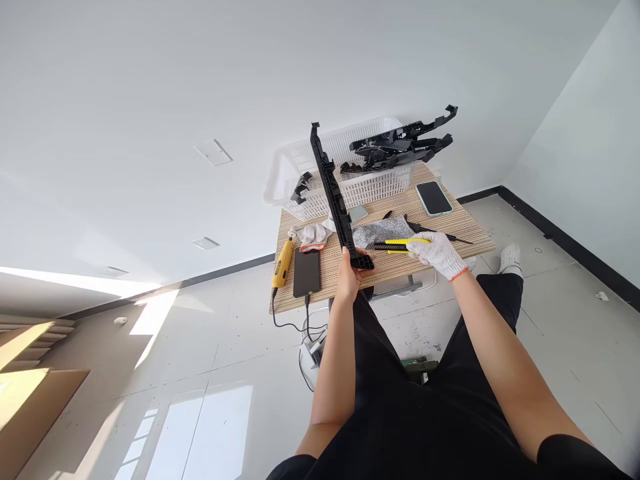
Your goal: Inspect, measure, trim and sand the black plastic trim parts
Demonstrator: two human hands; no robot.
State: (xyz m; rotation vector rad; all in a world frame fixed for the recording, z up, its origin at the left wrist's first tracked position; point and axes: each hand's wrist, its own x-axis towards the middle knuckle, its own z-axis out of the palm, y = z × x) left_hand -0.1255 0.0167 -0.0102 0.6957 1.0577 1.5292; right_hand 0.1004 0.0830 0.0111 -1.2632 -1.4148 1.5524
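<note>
A long black plastic trim part [334, 193] stands tilted upward in my bare left hand [349, 277], its lower end gripped by the fingers. My right hand [437, 255], in a white knit glove with an orange cuff, is closed on a yellow and black utility knife [400, 245]. The knife points left, toward the lower end of the part. Whether its blade is out I cannot tell. Just behind the knife lies a grey speckled cloth piece [383, 231] on the wooden table [330, 288]. A white glove [314, 237] rests left of the part.
Behind stands a white plastic basket [370, 193] holding several black plastic parts [400, 147]; some stick out over its right rim. A yellow corded tool [283, 263] and a plugged-in black phone [307, 272] lie at left. Another phone [434, 199] lies at right. Cables hang off the front-left edge.
</note>
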